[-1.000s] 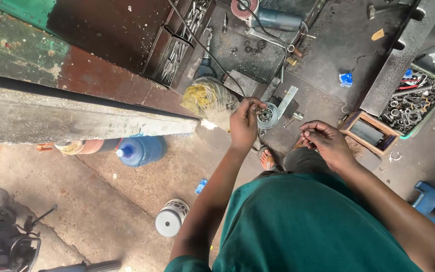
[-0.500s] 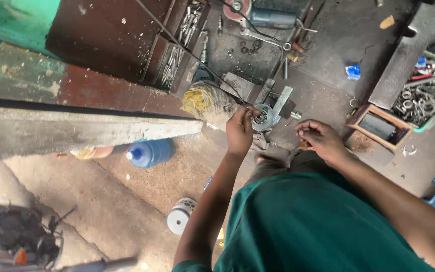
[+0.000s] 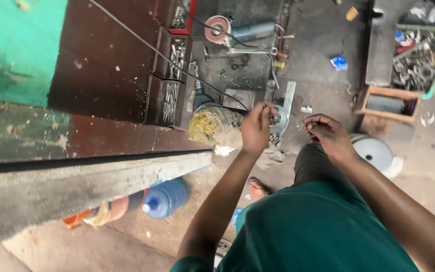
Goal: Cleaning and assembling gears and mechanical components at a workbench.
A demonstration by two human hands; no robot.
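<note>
Above the cluttered floor, left hand (image 3: 256, 128) fingers are pinching a thin, stiff, light wire (image 3: 267, 107), right hand (image 3: 328, 133) curling loosely nearby.

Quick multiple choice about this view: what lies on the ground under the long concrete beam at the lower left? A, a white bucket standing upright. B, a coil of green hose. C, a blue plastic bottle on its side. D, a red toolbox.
C: a blue plastic bottle lies on its side on the ground, poking out from under the concrete beam, next to an orange object.
</note>
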